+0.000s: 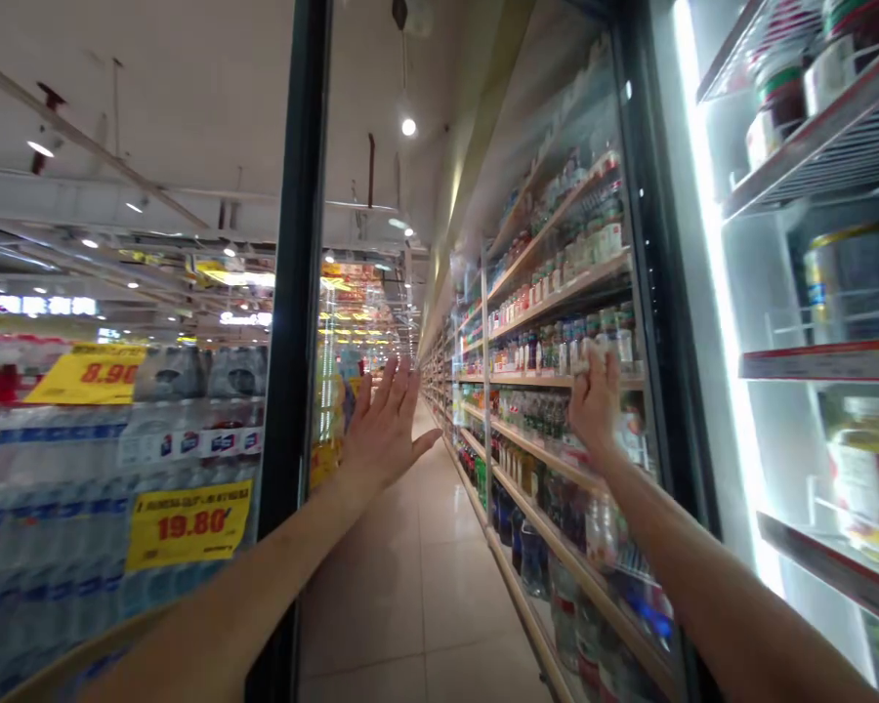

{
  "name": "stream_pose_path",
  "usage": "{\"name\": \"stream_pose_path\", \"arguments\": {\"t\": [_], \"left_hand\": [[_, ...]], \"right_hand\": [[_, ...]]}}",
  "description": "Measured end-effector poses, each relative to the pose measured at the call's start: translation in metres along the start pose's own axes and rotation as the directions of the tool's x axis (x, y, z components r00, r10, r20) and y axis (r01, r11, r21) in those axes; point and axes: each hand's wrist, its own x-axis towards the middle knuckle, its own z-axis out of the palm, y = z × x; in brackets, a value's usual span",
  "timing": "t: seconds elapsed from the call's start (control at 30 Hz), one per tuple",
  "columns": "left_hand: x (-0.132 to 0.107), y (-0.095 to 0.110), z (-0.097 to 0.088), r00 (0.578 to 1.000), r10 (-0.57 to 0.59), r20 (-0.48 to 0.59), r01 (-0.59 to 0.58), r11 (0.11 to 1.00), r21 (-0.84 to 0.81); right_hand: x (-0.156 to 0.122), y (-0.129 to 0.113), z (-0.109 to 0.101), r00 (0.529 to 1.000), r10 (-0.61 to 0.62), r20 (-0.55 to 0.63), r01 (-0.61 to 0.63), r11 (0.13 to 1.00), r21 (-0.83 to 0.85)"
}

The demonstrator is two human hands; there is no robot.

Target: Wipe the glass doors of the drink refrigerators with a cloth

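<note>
A glass cooler door (299,244) with a dark frame stands swung open in front of me. My left hand (388,425) is raised flat against or just before the glass, fingers stretched out and nothing in it. Further right, my right hand (597,405) is up at the pane with its fingers bent around a crumpled white cloth (592,356). Most of that cloth is hidden by the fingers, and it is blurred. Both forearms reach up from the lower corners.
On the right is the lit cooler interior, with wire shelves (820,361) holding cans and jars. Stacked packs of bottled water (59,449) with yellow price signs (188,525) stand on the left. Through the glass appear a tiled aisle floor (410,586) and long shelves of bottles.
</note>
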Motion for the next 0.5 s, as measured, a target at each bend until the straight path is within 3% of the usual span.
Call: {"name": "stream_pose_path", "arguments": {"t": [0.07,0.17,0.27,0.33,0.37,0.4,0.47,0.5], "left_hand": [[0.000,0.001,0.001,1.000,0.005,-0.002,-0.005,1.000,0.002],[-0.001,0.001,0.002,1.000,0.018,-0.026,-0.018,1.000,0.001],[0.001,-0.005,0.000,0.998,0.017,-0.056,-0.018,1.000,-0.003],[0.003,-0.013,-0.005,0.996,-0.029,-0.085,0.030,1.000,0.006],[0.003,-0.017,-0.008,0.994,-0.059,-0.095,0.060,0.998,0.012],[0.004,-0.021,-0.011,0.992,-0.082,-0.096,0.085,0.996,0.018],[0.004,-0.028,-0.015,0.992,-0.102,-0.081,0.104,0.994,0.020],[0.004,-0.031,-0.017,0.993,-0.099,-0.067,0.100,0.995,0.016]], "right_hand": [[0.006,-0.017,0.009,1.000,0.013,-0.005,-0.013,1.000,0.021],[-0.005,-0.075,0.022,0.967,-0.242,0.084,0.231,0.966,0.115],[-0.024,-0.122,0.027,0.821,-0.543,0.178,0.508,0.836,0.207],[-0.027,-0.126,0.025,0.745,-0.634,0.205,0.595,0.772,0.224],[-0.024,-0.118,0.023,0.760,-0.618,0.200,0.584,0.785,0.207],[-0.018,-0.105,0.021,0.812,-0.555,0.178,0.529,0.831,0.173],[0.000,-0.077,0.020,0.948,-0.309,0.076,0.301,0.949,0.098],[0.011,-0.065,0.021,0.984,-0.178,0.015,0.177,0.981,0.078]]}}
